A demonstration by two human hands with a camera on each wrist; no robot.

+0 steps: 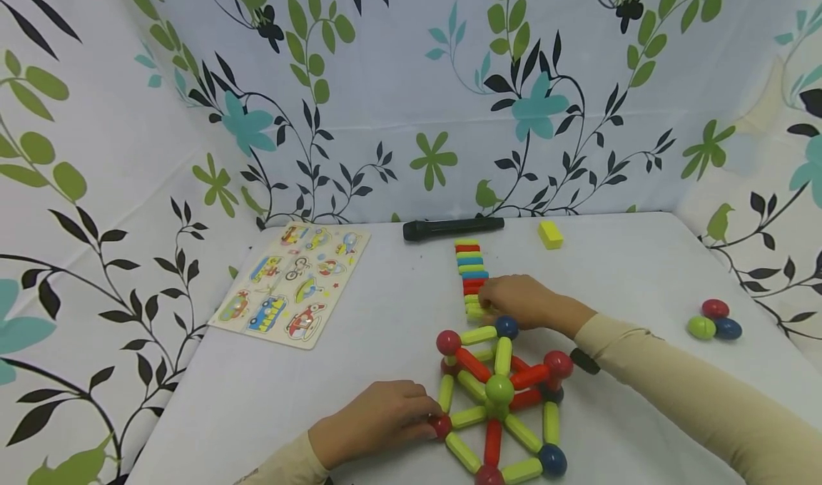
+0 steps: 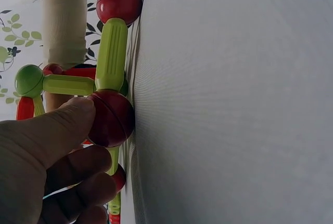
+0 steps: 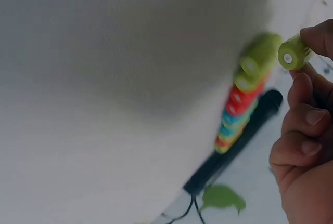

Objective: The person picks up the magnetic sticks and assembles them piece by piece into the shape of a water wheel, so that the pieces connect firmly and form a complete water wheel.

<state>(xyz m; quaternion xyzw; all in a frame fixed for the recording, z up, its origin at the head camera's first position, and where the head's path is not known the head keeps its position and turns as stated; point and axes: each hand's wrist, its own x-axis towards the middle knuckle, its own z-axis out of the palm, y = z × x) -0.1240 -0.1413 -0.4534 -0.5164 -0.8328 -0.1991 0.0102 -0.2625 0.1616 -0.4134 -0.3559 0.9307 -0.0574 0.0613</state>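
Note:
A frame of magnetic rods and balls [image 1: 491, 442] stands on the table, with lime and red rods joined by red, blue and green balls. Low on its left side, my left hand [image 1: 382, 424] pinches a red ball [image 2: 112, 122], thumb on top and fingers behind. Beyond the frame, my right hand [image 1: 523, 301] is at the near end of a row of coloured rods [image 1: 472, 262]. In the right wrist view, its thumb and finger pinch a lime green magnetic rod [image 3: 290, 56], held apart from the row.
A picture puzzle board [image 1: 321, 285] lies at the left. At the back are a black microphone [image 1: 453, 228] and a yellow block [image 1: 550, 235]. Three loose balls [image 1: 702, 327], lime, blue and red, sit together at the right. Patterned cloth [image 1: 398, 100] hangs behind the table.

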